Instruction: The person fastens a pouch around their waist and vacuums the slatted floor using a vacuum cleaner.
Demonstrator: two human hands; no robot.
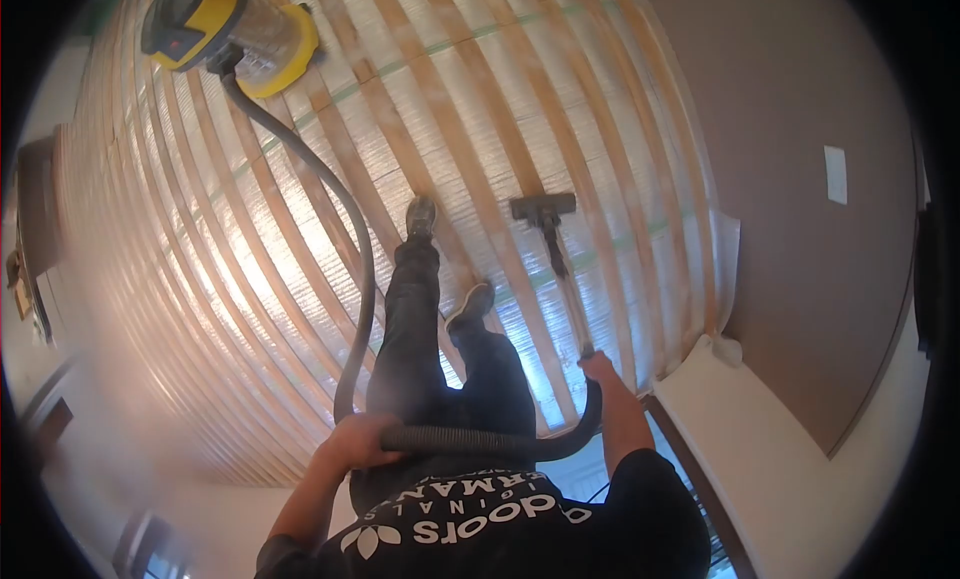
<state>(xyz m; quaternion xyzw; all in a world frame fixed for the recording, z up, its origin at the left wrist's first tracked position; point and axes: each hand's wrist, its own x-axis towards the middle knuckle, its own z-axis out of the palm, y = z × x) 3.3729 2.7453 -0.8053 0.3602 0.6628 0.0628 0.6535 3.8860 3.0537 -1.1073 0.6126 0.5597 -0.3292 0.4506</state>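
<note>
My left hand (364, 441) is wrapped round the ribbed grey vacuum hose (470, 442) in front of my waist. My right hand (597, 367) grips the upper end of the vacuum wand (573, 304), where the hose joins it. The wand slants forward to a wide dark floor nozzle (543, 208), which rests on the slatted floor. From my left hand the hose curves forward to a yellow and black canister vacuum cleaner (235, 34) at the upper left.
Wooden battens (440, 99) run over shiny silver foil (270, 279) on the floor, with greenish tape strips across. My shoes (421, 217) stand between hose and wand. A brown wall (780, 179) with a white plate (836, 174) rises at right; white sheeting (735, 249) lies along its foot.
</note>
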